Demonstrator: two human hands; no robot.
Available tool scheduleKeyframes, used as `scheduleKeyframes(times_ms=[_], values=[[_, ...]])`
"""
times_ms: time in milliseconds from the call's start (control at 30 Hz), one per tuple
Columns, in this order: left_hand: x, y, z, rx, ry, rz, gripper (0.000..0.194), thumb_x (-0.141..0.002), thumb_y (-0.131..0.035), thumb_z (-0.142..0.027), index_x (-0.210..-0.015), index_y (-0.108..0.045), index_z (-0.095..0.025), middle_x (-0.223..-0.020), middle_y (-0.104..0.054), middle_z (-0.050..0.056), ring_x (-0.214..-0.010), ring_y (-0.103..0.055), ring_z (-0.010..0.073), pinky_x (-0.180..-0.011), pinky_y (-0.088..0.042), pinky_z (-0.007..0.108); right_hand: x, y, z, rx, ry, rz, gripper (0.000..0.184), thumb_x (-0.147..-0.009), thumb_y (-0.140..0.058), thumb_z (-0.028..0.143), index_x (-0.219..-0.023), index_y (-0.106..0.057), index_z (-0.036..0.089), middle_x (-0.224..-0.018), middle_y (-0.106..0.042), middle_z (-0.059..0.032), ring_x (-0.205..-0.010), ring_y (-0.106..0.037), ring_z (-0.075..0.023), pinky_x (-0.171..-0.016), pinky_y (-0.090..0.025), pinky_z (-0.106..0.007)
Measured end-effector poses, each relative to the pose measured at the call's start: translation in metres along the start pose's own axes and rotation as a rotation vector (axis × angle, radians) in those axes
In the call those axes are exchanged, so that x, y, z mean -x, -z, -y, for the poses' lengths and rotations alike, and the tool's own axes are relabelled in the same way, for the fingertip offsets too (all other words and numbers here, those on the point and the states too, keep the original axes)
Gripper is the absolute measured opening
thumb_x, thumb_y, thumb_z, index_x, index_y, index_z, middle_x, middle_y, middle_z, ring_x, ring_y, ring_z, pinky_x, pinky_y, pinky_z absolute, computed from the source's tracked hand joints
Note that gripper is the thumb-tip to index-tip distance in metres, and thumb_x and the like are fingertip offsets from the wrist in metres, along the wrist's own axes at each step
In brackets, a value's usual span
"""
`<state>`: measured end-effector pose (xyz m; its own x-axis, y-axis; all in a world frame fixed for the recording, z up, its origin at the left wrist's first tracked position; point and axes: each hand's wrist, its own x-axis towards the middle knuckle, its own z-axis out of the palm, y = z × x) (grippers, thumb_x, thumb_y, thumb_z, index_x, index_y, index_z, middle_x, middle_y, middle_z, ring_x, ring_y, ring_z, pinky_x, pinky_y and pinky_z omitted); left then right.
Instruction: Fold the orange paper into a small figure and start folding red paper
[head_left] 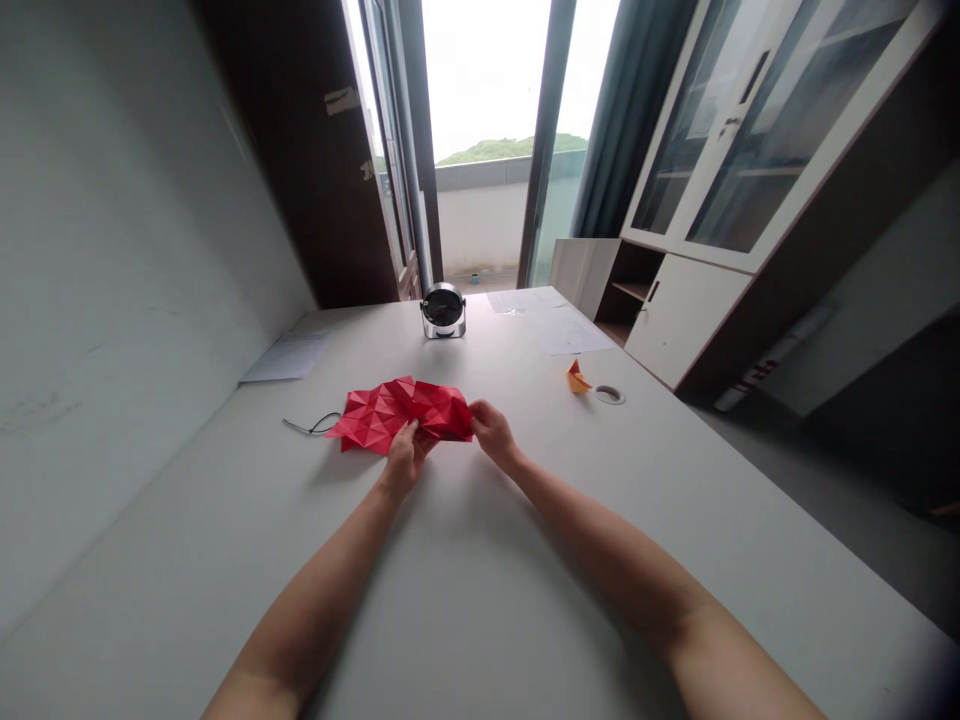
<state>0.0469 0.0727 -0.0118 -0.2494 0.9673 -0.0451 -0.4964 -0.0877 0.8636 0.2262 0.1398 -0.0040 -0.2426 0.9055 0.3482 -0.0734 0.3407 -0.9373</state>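
Gripping a red creased paper (375,412) above a white bench (465,600), a person works with two bare hands. The left hand (406,452) has its fingers closed on the sheet's near edge, toward the middle, while the right hand (491,430) pinches the right end between thumb and fingers. The paper spreads out to the left of the left hand, its surface covered in folded facets, with a thin black cord (311,427) just beside its left end. Beyond it stands a round, dark-faced device on a metal stand (443,310). To the right, a small orange folded paper (577,378) sits near a round hole (610,395) in the benchtop.
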Motion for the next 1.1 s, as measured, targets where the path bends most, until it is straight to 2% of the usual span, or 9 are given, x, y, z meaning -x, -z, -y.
scheduleKeyframes(times_ms=[100,200,300,400,533,633,767,933,1100], values=[[0.007,-0.010,-0.003,0.066,0.052,0.088,0.034,-0.087,-0.066,-0.046,-0.101,-0.064,-0.015,-0.105,-0.073,0.010,-0.099,-0.070,0.0224,-0.096,-0.053,0.044,0.003,0.000,0.002,0.148,0.059,-0.038,0.011,-0.081,-0.056,0.031,-0.081,-0.058,0.021,-0.070,-0.061,0.0015,-0.064,-0.054,-0.0133,-0.059,-0.044,-0.024],[0.016,-0.019,-0.005,0.081,0.073,0.194,0.033,-0.086,-0.069,-0.044,-0.101,-0.067,-0.015,-0.105,-0.074,0.010,-0.099,-0.069,0.0228,-0.100,-0.050,0.047,0.006,0.002,0.007,0.246,0.082,-0.074,0.013,-0.085,-0.052,0.033,-0.087,-0.059,0.021,-0.072,-0.062,0.0018,-0.065,-0.054,-0.0133,-0.060,-0.043,-0.024],[0.022,-0.022,-0.005,0.080,0.086,0.265,0.030,-0.088,-0.068,-0.042,-0.101,-0.069,-0.015,-0.105,-0.074,0.009,-0.098,-0.069,0.0213,-0.104,-0.047,0.048,0.007,0.004,0.009,0.304,0.087,-0.114,0.013,-0.088,-0.051,0.033,-0.095,-0.055,0.023,-0.069,-0.059,0.0044,-0.060,-0.050,-0.0122,-0.057,-0.039,-0.023],[0.023,-0.022,-0.005,0.055,0.086,0.314,0.026,-0.088,-0.069,-0.038,-0.100,-0.071,-0.015,-0.107,-0.074,0.010,-0.103,-0.069,0.0226,-0.108,-0.044,0.048,0.007,0.005,0.009,0.344,0.101,-0.139,0.006,-0.087,-0.050,0.029,-0.091,-0.051,0.024,-0.066,-0.054,0.0059,-0.058,-0.046,-0.0115,-0.056,-0.037,-0.023],[0.020,-0.022,-0.003,0.093,0.059,0.257,0.027,-0.086,-0.072,-0.034,-0.107,-0.070,-0.017,-0.113,-0.073,0.009,-0.110,-0.067,0.0249,-0.108,-0.044,0.050,0.007,0.003,0.012,0.311,0.140,-0.064,0.006,-0.087,-0.051,0.027,-0.087,-0.054,0.022,-0.076,-0.061,0.0019,-0.066,-0.053,-0.0129,-0.062,-0.043,-0.024],[0.017,-0.022,-0.002,0.125,0.037,0.210,0.027,-0.087,-0.071,-0.036,-0.107,-0.069,-0.017,-0.112,-0.073,0.009,-0.108,-0.068,0.0248,-0.107,-0.045,0.051,0.009,0.002,0.020,0.308,0.202,0.031,0.011,-0.088,-0.053,0.030,-0.089,-0.061,0.022,-0.090,-0.065,-0.0035,-0.081,-0.058,-0.0167,-0.067,-0.049,-0.027],[0.016,-0.021,-0.002,0.119,0.046,0.201,0.030,-0.088,-0.070,-0.038,-0.109,-0.069,-0.017,-0.112,-0.073,0.010,-0.108,-0.068,0.0250,-0.105,-0.046,0.051,0.011,0.003,0.025,0.359,0.272,0.050,0.011,-0.087,-0.059,0.031,-0.087,-0.065,0.022,-0.099,-0.063,-0.0071,-0.097,-0.056,-0.0210,-0.074,-0.052,-0.031],[0.014,-0.017,0.001,0.093,0.046,0.161,0.027,-0.087,-0.070,-0.038,-0.104,-0.069,-0.018,-0.107,-0.074,0.008,-0.103,-0.069,0.0240,-0.099,-0.049,0.048,0.005,0.004,0.014,0.305,0.205,-0.006,0.010,-0.083,-0.055,0.025,-0.085,-0.065,0.021,-0.103,-0.062,-0.0065,-0.094,-0.057,-0.0199,-0.069,-0.051,-0.030],[0.012,-0.015,0.001,0.102,0.049,0.124,0.026,-0.087,-0.069,-0.040,-0.100,-0.067,-0.018,-0.105,-0.074,0.009,-0.100,-0.070,0.0250,-0.095,-0.051,0.048,-0.006,0.007,0.001,0.068,-0.005,-0.139,0.016,-0.083,-0.056,0.036,-0.075,-0.056,0.021,-0.076,-0.060,-0.0005,-0.071,-0.055,-0.0160,-0.067,-0.049,-0.030]])
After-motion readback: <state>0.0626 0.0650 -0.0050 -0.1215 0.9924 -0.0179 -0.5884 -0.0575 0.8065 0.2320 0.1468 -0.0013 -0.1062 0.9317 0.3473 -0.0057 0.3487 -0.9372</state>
